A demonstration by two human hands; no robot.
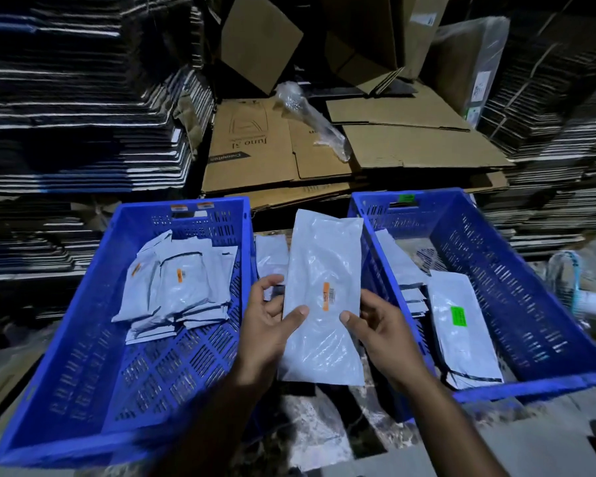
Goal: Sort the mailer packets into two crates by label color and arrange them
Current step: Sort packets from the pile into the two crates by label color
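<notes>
Your left hand (270, 325) and right hand (381, 333) sit at lower centre of the frame, both holding one grey mailer packet (322, 304) between them: each thumb lies on its face and the fingers curl behind its long edges. That packet stands lengthwise up the middle of the frame, above the gap between the two crates, and carries an orange label (327, 296) with a barcode near its centre. At left, the left blue crate (83, 373) holds a loose pile of grey packets (179, 287) toward its far end; the two labels readable there are orange. At right, the right blue crate (547, 304) holds a packet with a green label (459, 316) lying flat, beside a stack of further packets (398, 266) against its near-side wall; their labels cannot be read. More grey packets (270, 256) lie between the crates behind your left hand. Flattened cardboard cartons (324, 149) fill the upper centre, with stacked board (83, 115) at upper left and right.
</notes>
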